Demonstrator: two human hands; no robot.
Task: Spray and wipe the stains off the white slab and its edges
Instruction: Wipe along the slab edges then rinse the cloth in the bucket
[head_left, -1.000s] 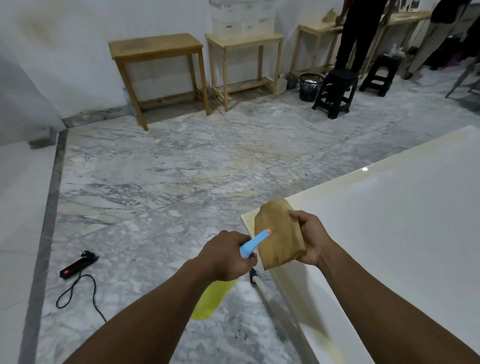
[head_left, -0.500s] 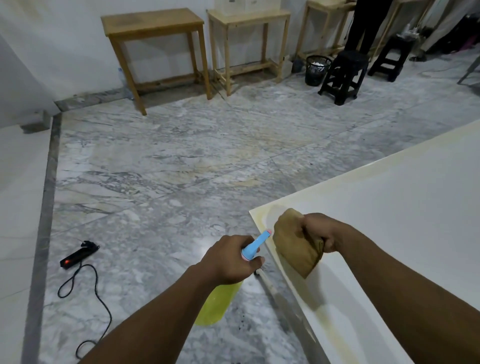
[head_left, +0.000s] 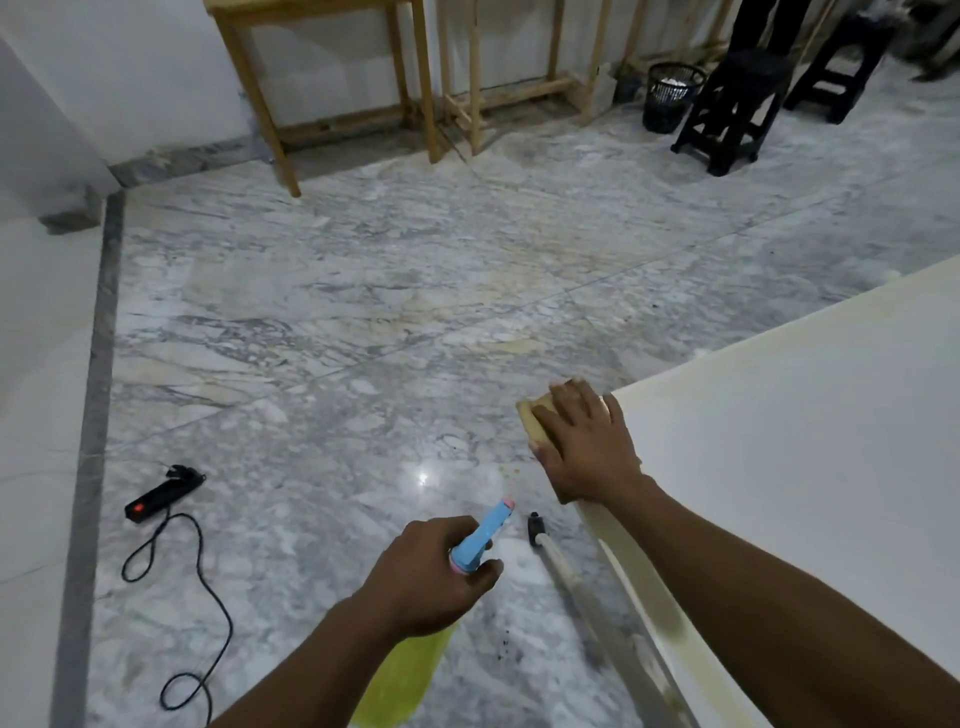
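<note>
The white slab (head_left: 810, 467) fills the right side, its near corner and left edge tinted yellowish. My right hand (head_left: 587, 447) lies flat on a tan cloth (head_left: 532, 415), pressing it onto the slab's corner; most of the cloth is hidden under the palm. My left hand (head_left: 431, 571) is lower and to the left, over the floor, closed around a spray bottle with a blue nozzle (head_left: 480, 538) and a yellow-green body (head_left: 405, 680). The nozzle points up and right, toward the slab's left edge.
Marble floor all around. A black power strip (head_left: 163, 491) with a red light and looped cable lies at the left. A pale rod (head_left: 566, 571) lies along the slab's base. Wooden tables (head_left: 332, 67), a black bin (head_left: 670, 96) and black stools (head_left: 737, 104) stand at the back.
My right hand has gone from holding the cloth up to pressing it flat on the slab's corner. The view has tilted down. The left hand keeps the bottle.
</note>
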